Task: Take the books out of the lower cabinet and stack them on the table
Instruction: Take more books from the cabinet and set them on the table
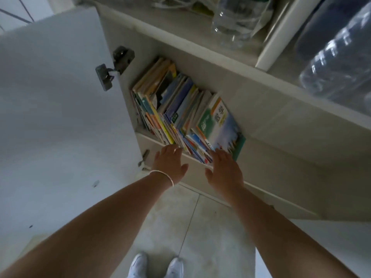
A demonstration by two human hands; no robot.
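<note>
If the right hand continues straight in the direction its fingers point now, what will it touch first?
Most likely the green-and-blue textbook at the right end of the row of books. The right hand is open, and its fingertips already seem to reach that book's lower edge, though depth is hard to judge.

Fingertips of the left hand [170,163] and right hand [224,169] sit at the near edge of the books [180,109] — can't tell if they touch or grip anything. Lower ends of the books are hidden behind the cabinet [200,173] front lip and the hands. Spine titles too small and blurred; only the rightmost cover shows large characters. Above the books, the clear bottles [337,63] are smeared and cut by the top and right edges — contents unreadable. Tangle of cords [172,3] above the books is cropped at the top. Shoes [156,265] below are cut by the bottom edge.
</note>
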